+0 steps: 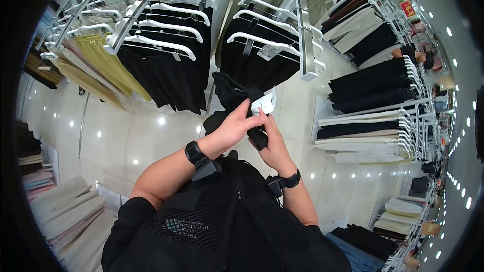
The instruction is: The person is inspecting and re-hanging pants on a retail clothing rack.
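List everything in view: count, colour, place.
Garment: one, black, in both hands
Tag: one, white, at garment
Front clothes: several, black, ahead
Left clothes: several, yellowish, left
Hangers: many, white, on rails
Rails: several, silver, ahead
Right clothes: many, black and pale, right
Lower clothes: several, mostly pale, lower left
Signs: at least two, red, right
Lights: many, white, right
Floor: one, pale, below
Top: one, black, torso
Wristbands: two, black, wrists
Left hand, right hand: two, bare, centre
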